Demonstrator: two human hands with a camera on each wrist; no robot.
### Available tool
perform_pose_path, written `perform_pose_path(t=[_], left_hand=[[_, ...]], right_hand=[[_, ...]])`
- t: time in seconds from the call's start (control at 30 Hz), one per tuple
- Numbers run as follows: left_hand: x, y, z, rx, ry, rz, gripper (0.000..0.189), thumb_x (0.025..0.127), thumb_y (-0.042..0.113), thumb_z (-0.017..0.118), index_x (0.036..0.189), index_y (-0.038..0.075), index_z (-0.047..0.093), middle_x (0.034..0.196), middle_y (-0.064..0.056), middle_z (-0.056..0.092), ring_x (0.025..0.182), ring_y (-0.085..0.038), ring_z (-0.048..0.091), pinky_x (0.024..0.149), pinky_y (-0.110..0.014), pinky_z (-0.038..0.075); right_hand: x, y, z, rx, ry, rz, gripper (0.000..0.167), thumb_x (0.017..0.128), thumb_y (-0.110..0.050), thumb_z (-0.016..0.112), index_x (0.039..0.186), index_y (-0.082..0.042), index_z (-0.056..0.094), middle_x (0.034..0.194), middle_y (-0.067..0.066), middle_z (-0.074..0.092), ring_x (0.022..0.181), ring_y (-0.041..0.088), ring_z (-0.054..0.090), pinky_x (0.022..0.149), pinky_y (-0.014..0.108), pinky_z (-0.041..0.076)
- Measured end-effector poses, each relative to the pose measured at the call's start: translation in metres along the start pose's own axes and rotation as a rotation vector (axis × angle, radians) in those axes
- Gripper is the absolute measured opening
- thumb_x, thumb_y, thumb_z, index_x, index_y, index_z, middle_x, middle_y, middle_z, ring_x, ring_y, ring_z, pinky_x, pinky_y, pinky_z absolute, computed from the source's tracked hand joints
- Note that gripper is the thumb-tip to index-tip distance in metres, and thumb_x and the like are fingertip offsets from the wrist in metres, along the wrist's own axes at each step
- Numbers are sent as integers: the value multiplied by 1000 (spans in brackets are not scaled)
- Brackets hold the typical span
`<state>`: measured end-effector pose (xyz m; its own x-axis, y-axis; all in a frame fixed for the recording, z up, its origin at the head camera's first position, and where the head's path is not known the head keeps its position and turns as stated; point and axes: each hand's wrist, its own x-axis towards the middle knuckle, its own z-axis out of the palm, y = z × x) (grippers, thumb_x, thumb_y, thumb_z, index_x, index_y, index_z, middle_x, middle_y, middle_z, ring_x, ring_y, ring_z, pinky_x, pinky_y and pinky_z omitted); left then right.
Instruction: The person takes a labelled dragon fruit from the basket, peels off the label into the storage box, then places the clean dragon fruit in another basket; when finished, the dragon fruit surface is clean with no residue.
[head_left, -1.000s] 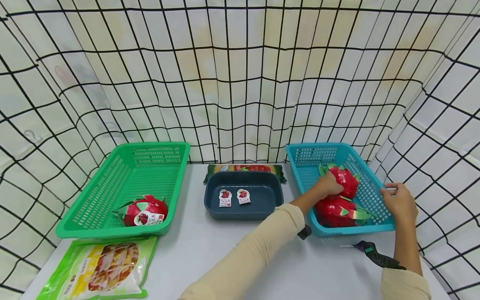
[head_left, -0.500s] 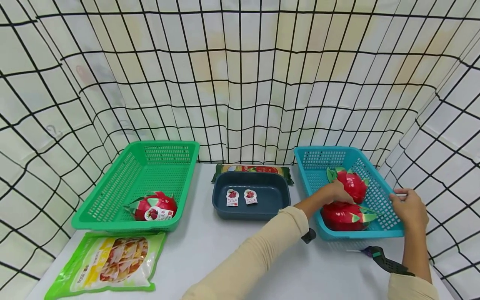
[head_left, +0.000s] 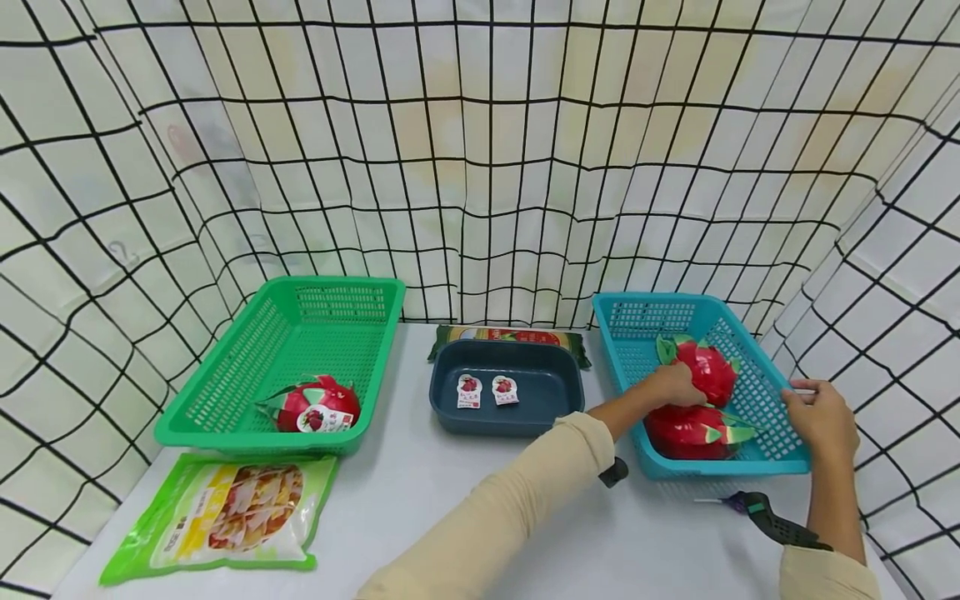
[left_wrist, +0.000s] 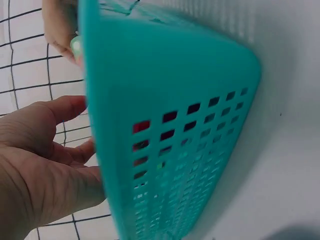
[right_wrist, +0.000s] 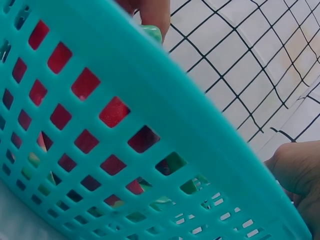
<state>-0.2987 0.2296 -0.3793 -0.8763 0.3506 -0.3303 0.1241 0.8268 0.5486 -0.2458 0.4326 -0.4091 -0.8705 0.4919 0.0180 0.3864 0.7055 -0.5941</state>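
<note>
White table (head_left: 390,500) in netted booth: two fruits in basket, hold unconfirmed

Black netting over pale walls (head_left: 517,192) encloses the work surface. On the right stands a blue basket (head_left: 720,469) containing an upper fruit (head_left: 708,375) and, nearer the front, a lower fruit (head_left: 686,435). Both are red and glossy.

Left hand (head_left: 673,385) reaches over the rim, beside the upper fruit and above the lower. Its thumb and fingers stand apart in the left wrist view, but the tips pass behind the rim; whether either fruit is held cannot be told. Right hand (head_left: 825,421) touches the basket's right rim; how tightly it closes cannot be told.

Handling assessment: skin probably slippery, body probably firm, weight likely moderate. Green leaf tips (head_left: 735,433) appear thin, liable to bend, and unsuitable as a handle. Recommended hold: fingers spread round the widest part. The perforated basket is probably light; steady it by the rim.
</note>
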Motion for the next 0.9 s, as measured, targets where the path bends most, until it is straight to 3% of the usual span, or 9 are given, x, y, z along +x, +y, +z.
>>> perform_pose_path(t=[0.13,0.2,0.3,0.37,0.47,0.57,0.67,0.8,0.9], left_hand=[[-4,-4,-11,29,32,100,27,90,30,70,112,15,63,101,6,67,87,-7,57,65,-19,50],[-7,-6,-19,19,27,113,19,91,31,68,96,13,66,86,5,65,76,-8,56,59,-19,45],[-13,-11,-33,-21,22,123,22,91,31,69,82,12,61,72,2,57,64,-11,50,54,-21,44],[-19,-16,-42,-53,10,140,23,92,32,67,83,12,59,71,0,54,61,-13,48,56,-23,47],[-30,-27,-57,-124,-11,167,20,93,31,66,96,14,57,79,0,54,67,-15,51,68,-29,55],[-43,-43,-71,-173,-49,196,21,95,32,63,105,15,56,90,-1,57,82,-19,59,76,-33,57],[-55,-60,-82,-174,-79,246,20,97,34,60,105,17,54,93,-2,59,85,-20,62,66,-27,54],[-71,-81,-89,-207,-103,285,21,97,34,60,108,17,56,99,-7,64,82,-18,63,62,-25,51],[-82,-96,-88,-228,-118,303,24,97,33,59,112,14,57,100,-7,65,87,-19,65,74,-34,56]], right_hand=[[-1,1,1,12,16,-11,47,102,-28,40,136,4,44,131,33,52,100,44,55,69,46,39],[-1,2,1,23,14,-19,46,102,-27,41,136,4,45,132,33,53,105,46,54,68,43,38],[-1,3,0,26,22,-25,46,102,-27,42,136,4,46,131,32,54,106,46,54,66,39,36],[-1,4,0,34,41,-18,45,101,-26,43,135,3,47,131,31,55,106,45,55,66,39,36],[-2,5,2,78,101,-1,42,101,-24,44,132,3,52,125,30,58,101,41,55,68,40,35],[-4,5,4,166,207,44,40,100,-24,45,127,3,57,109,22,64,87,23,54,70,35,34],[-6,3,5,222,303,81,40,100,-25,46,125,3,60,93,12,63,78,13,47,69,31,33],[-9,2,4,226,383,59,40,101,-24,44,121,6,61,93,19,63,75,18,46,67,31,31],[-13,-1,4,238,446,32,40,101,-23,43,119,7,63,102,26,63,75,20,46,68,31,30]])
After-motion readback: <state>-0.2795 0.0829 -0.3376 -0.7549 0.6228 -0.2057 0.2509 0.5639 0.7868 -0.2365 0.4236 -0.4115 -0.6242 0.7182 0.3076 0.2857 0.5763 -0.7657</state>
